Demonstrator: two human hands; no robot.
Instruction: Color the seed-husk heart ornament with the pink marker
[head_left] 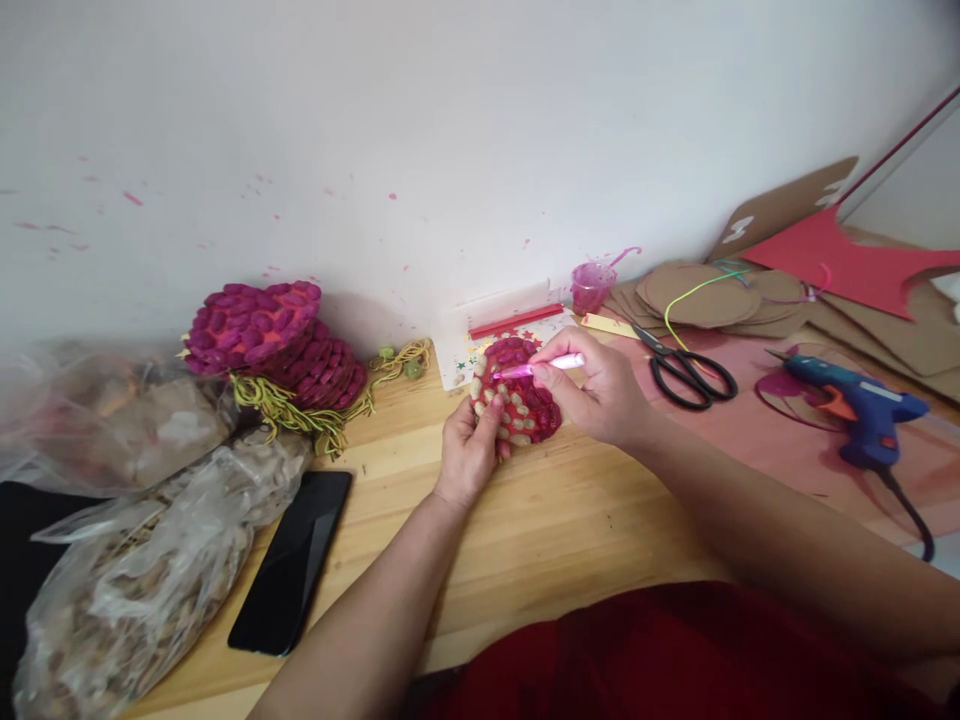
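My left hand (469,450) grips the lower left edge of a round red disc (517,432) covered with small shell-like pieces. On its upper and right parts the pieces are magenta and look wet; toward the left and bottom they are pale. A paintbrush (551,366) with a white handle and pink-stained front is pinched in my right hand (596,385). Its tip meets, or hovers just over, the pieces near the disc's upper left; I cannot tell which. Behind the disc lies a white sheet (452,360) with small coloured stars and a red strip.
A cup of pink paint (591,290) stands by the wall. To the right are black scissors (686,375), cardboard rounds (697,295) and a blue glue gun (862,400). Leftward are stacked magenta discs (255,325), yellow-green string (274,405), a phone (292,565) and plastic bags (150,560).
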